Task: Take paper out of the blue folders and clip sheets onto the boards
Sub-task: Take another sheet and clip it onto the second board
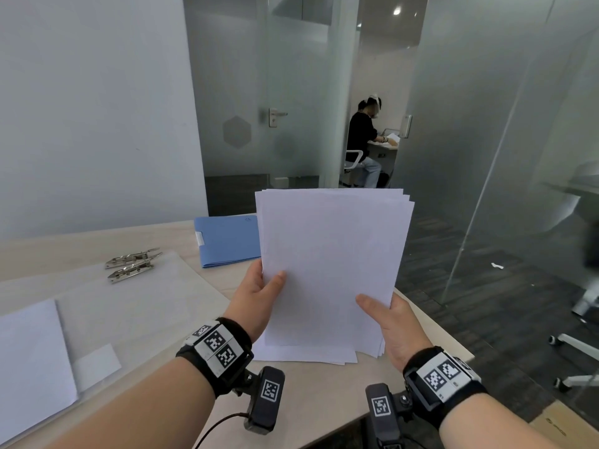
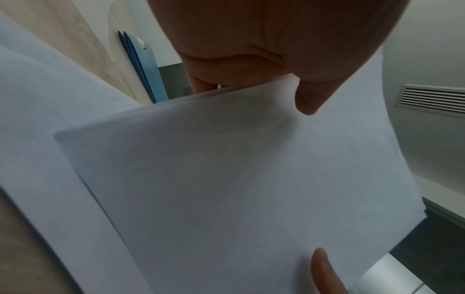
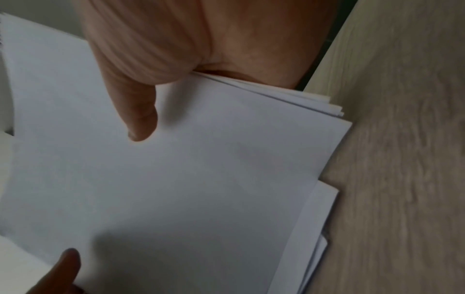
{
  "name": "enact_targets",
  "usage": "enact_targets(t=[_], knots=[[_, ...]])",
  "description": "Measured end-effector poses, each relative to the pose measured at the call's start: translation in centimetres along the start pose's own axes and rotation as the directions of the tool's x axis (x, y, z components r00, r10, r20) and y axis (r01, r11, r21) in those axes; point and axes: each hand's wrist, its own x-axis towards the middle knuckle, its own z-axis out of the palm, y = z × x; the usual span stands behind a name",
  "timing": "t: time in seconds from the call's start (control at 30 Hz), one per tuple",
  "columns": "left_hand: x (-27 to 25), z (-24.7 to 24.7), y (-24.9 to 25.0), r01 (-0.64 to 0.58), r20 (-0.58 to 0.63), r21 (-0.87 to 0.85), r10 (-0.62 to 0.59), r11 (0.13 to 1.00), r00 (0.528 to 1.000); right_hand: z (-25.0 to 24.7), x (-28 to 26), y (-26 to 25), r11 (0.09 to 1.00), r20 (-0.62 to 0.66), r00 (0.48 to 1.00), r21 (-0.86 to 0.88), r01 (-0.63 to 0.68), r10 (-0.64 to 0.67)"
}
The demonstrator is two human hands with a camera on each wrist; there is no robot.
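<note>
A loose stack of white sheets (image 1: 327, 270) is held above the table (image 1: 324, 400), pinched at its lower corners by the left hand (image 1: 259, 296) and right hand (image 1: 393, 325), long axis pointing away. The clear boards (image 1: 129, 303) with metal clips (image 1: 133, 262) are lying leftward, nearer the left hand; blue folders (image 1: 227, 241) are seen behind.

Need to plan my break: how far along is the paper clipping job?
Done: a stack of white paper sheets is out of the blue folders. In hand: left hand and right hand grip it. Left: the clear boards with metal clips look unclipped.
</note>
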Motion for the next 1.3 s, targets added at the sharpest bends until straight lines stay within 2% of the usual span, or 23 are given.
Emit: enact_targets(t=[0.33, 0.57, 0.73, 0.87, 1.1, 1.2, 1.27, 1.3], knots=[[-0.6, 0.8, 0.1, -0.021, -0.018, 0.049, 0.022, 0.999, 1.0, -0.1, 0.0, -1.1, 0.994, -0.032, 0.993, 0.022, 0.112, -0.111], [-0.7, 0.9, -0.6, 0.071, 0.02, 0.036, -0.072, 0.997, 0.997, 0.2, 0.0, -1.0, 0.997, -0.045, 0.997, 0.024, 0.071, -0.07], [-0.7, 0.9, -0.3, 0.07, 0.03, -0.018, -0.07, 0.997, 0.997, 0.3, 0.1, -1.2, 0.998, -0.045, 0.997, 0.024, 0.057, -0.056], [-1.1, 0.8, -0.9, 0.13, 0.004, 0.067, -0.13, 0.989, 0.991, 0.1, -0.2, -0.8, 0.997, -0.043, 0.999, -0.076, 0.022, -0.025], [-1.6, -0.9, -0.2, 0.164, -0.013, 0.049, -0.163, 0.985, 0.987, 0.9, -0.6, -1.5, 0.926, 0.009, 1.0, -0.378, 0.005, -0.001], [-1.8, -3.0, 0.6, 0.175, -0.002, 0.059, -0.175, 0.983, 0.985, 2.2, -0.4, -1.8, 0.919, 0.026, 1.0, -0.394, 0.003, 0.008], [-1.7, -5.3, 0.6, 0.229, -0.006, 0.144, -0.231, 0.963, 0.973, 3.3, -0.2, -1.8, 0.93, 0.021, 0.999, -0.368, -0.021, 0.031], [-1.5, -6.7, 0.4, 0.278, -0.046, 0.2, -0.274, 0.94, 0.961, 4.0, -0.2, -1.7, 0.934, 0.016, 0.999, -0.355, -0.032, 0.04]])
